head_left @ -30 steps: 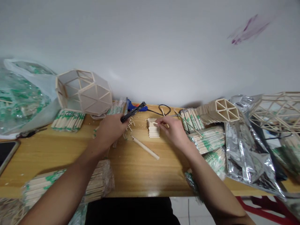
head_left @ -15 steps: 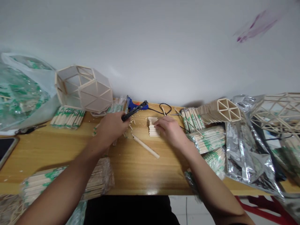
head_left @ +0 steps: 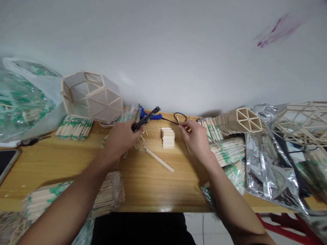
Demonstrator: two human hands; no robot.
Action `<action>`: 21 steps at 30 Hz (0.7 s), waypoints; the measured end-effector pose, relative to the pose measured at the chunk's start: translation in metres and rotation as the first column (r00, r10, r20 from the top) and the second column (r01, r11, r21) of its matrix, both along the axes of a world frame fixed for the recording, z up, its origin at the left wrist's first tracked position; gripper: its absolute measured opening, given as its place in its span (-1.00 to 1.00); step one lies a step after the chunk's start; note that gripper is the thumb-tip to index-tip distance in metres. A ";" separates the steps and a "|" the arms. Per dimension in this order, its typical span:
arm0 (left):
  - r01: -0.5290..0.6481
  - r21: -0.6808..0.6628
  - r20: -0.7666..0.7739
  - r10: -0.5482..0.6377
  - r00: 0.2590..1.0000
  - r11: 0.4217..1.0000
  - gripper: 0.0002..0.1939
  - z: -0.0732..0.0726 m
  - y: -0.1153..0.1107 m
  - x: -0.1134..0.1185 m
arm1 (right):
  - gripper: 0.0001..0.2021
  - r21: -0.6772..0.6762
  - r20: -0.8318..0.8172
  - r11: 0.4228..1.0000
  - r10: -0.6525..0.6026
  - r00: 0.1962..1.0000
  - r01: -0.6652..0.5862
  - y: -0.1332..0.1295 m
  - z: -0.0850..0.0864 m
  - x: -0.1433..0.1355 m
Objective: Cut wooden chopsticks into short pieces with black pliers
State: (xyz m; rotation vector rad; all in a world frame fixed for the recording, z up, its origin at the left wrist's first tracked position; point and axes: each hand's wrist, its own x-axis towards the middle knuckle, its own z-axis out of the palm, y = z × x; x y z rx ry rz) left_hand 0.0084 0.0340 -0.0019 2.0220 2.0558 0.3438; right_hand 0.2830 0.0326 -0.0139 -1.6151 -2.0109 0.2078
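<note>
My left hand [head_left: 121, 136] is closed round the handle of a black plier-like tool [head_left: 145, 119], which points up and to the right. Between the fingers of my right hand [head_left: 195, 137] is a thin wooden stick [head_left: 188, 148]; its top end shows above my fingertips and its lower end below them. Just left of that hand lies a neat stack of short stick pieces [head_left: 168, 138]. Two long sticks [head_left: 158, 159] lie side by side, slanting, on the table between my forearms. Small cut-off bits [head_left: 143, 135] are scattered near the tool.
A blue glue gun [head_left: 154, 116] with a black cord lies by the wall. Stick-built frames stand at the left [head_left: 104, 98] and right [head_left: 247, 119]. Wrapped stick bundles [head_left: 74, 128] sit on both sides. A phone [head_left: 7, 161] and silver bag [head_left: 268, 170] are at the sides.
My right hand has moved off the stack of short pieces to the right, with the stick in its fingers. My left hand and the black tool have barely shifted.
</note>
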 end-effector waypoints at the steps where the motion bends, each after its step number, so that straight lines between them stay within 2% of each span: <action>1: 0.000 0.016 0.022 -0.001 1.000 1.000 -0.58 0.000 0.000 0.000 | -0.87 -0.033 0.020 0.997 -0.076 0.997 0.077 0.001 0.000 0.002; 4: 0.003 0.055 0.087 -0.007 0.996 0.998 -0.55 0.001 -0.002 0.002 | -0.81 -0.183 0.158 0.962 -0.176 0.972 0.204 0.004 -0.002 0.005; 6: 0.002 0.063 0.117 -0.010 0.993 0.998 -0.54 0.002 -0.004 0.002 | -0.79 -0.273 0.236 0.933 -0.171 0.957 0.234 0.004 -0.005 0.005; 8: 0.007 0.059 0.137 -0.015 0.990 0.998 -0.53 0.004 -0.005 0.002 | -0.86 -0.324 0.280 0.912 -0.161 0.946 0.251 0.005 -0.010 0.006; 10: 0.016 0.053 0.149 -0.024 0.989 0.998 -0.53 0.004 -0.005 0.002 | -0.92 -0.314 0.292 0.913 -0.168 0.941 0.260 0.005 -0.016 0.008; 12: 0.020 0.054 0.148 -0.028 0.989 0.998 -0.52 0.004 -0.005 0.001 | -0.88 -0.245 0.243 0.937 -0.190 0.951 0.250 0.007 -0.020 0.010; 14: 0.023 0.064 0.146 -0.032 0.989 0.998 -0.50 0.004 -0.005 0.000 | -0.83 -0.161 0.078 0.959 -0.223 0.972 0.233 0.008 -0.019 0.011; 16: 0.018 0.077 0.147 -0.030 0.989 0.997 -0.48 0.004 -0.005 0.000 | -0.83 -0.085 -0.234 0.976 -0.217 0.948 0.203 0.008 -0.012 0.009; 17: 0.014 0.081 0.151 -0.026 0.988 0.997 -0.47 0.004 -0.005 0.000 | -0.82 -0.047 -0.420 0.984 -0.177 0.890 0.173 0.006 -0.005 0.007; 19: 0.005 0.085 0.163 -0.019 0.987 0.996 -0.48 0.004 -0.005 0.000 | -0.77 -0.011 -0.740 0.998 -0.052 0.670 0.065 0.001 0.010 0.002; 21: 0.001 0.091 0.177 -0.017 0.984 0.996 -0.50 0.005 -0.005 0.000 | -0.79 -0.046 -0.869 0.991 0.021 0.495 -0.122 -0.005 0.026 -0.001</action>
